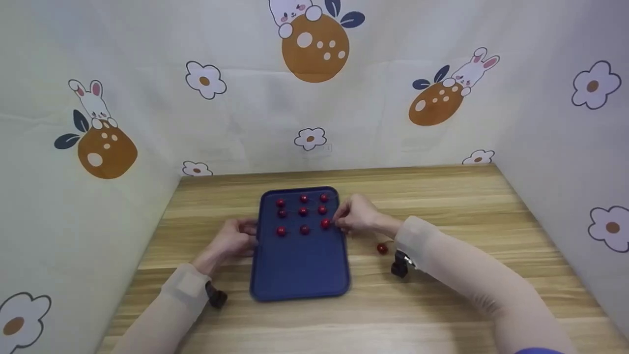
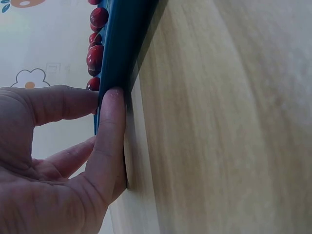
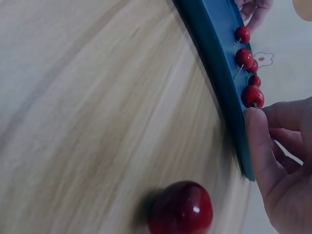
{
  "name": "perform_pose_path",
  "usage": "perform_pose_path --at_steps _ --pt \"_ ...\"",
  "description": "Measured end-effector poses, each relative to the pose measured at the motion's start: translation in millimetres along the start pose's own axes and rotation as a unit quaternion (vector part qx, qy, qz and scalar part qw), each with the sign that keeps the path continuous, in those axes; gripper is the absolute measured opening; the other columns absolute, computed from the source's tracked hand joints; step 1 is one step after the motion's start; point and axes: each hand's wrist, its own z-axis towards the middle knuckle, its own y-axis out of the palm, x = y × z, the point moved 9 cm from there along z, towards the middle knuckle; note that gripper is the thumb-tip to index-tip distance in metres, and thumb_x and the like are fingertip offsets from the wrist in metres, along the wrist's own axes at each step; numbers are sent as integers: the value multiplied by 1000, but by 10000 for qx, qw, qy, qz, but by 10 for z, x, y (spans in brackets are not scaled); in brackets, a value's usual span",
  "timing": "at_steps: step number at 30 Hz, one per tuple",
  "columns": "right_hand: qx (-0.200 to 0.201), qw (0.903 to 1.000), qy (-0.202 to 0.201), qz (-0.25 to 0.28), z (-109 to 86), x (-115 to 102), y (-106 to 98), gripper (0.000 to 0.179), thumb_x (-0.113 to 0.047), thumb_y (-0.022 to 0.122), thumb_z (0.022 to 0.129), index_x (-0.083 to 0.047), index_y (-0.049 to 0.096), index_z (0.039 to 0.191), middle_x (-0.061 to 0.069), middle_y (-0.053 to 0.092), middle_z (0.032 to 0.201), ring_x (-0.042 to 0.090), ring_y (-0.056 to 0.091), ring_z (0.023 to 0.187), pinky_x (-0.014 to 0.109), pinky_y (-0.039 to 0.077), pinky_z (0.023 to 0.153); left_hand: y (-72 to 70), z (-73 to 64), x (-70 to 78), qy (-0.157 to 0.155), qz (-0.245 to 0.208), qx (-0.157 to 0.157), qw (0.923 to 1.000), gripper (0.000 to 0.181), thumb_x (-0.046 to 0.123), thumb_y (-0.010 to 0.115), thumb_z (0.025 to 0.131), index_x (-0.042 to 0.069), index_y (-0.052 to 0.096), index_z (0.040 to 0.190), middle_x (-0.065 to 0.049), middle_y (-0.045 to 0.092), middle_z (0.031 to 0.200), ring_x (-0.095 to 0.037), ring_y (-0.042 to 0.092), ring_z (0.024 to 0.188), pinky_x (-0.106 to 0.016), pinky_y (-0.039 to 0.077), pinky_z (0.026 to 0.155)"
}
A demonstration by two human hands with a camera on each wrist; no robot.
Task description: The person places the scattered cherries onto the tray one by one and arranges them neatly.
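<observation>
A blue rectangular tray [image 1: 300, 268] lies on the table, with red cherries [image 1: 303, 211] in three rows across its far half. At its left rim, my left hand [image 1: 235, 239] grips the edge between thumb and fingers; the left wrist view shows the thumb [image 2: 113, 112] against the outer wall. Over the right rim, my right hand [image 1: 357, 215] pinches the stem end of the rightmost cherry [image 1: 326, 224] of the near row. In the right wrist view that cherry [image 3: 252, 97] sits right at the thumb and forefinger tips.
A single dark red cherry [image 1: 382, 248] lies on the wooden table [image 1: 393, 314] right of the tray, below my right wrist. Pale curtains [image 1: 245, 113] with rabbit and flower prints stand around the back and sides.
</observation>
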Motion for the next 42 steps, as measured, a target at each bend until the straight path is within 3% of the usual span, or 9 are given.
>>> perform_pose_path --at_steps 3,5,11,18,34,42 --pt "58 9983 -273 -518 15 -66 10 10 0 80 94 -1 89 99 13 86 88 4 68 62 17 59 60 -2 -3 1 2 -33 -7 10000 72 -14 66 91 -16 48 160 -16 75 114 -14 73 92 -31 70 75" --pt "98 9946 -464 -925 17 -113 17 10 -3 81 94 -4 90 100 12 87 94 6 70 71 20 62 70 -5 -2 1 7 -41 -10 10000 72 -14 66 91 -16 47 161 -16 75 114 -14 73 91 -31 70 75" --pt "198 9819 -744 -1731 14 -182 49 13 -8 80 95 -7 90 103 10 88 104 26 78 100 44 67 96 2 -2 -7 5 -38 9 10000 73 -12 67 90 -15 48 160 -14 74 112 -14 72 90 -30 69 74" --pt "327 9693 -1101 -2172 -2 -254 48 12 -7 80 93 -8 90 100 10 88 101 30 78 102 46 67 94 -27 -1 31 194 141 193 9995 66 -13 68 88 -18 56 153 -17 78 111 -12 71 94 -24 66 78" --pt "363 9711 -1236 -2007 -17 -242 39 10 -13 82 96 -9 91 99 8 88 99 25 76 96 43 66 89 -20 -5 1 25 -28 152 9999 70 -13 67 88 -16 52 157 -17 76 114 -13 71 94 -28 69 75" --pt "342 9753 -1336 -1725 -84 -235 -55 12 -11 80 95 -9 90 99 8 87 99 13 71 86 29 60 79 -24 -11 10 -33 146 173 9997 70 -11 68 90 -15 52 157 -22 76 122 -16 73 100 -29 70 78"
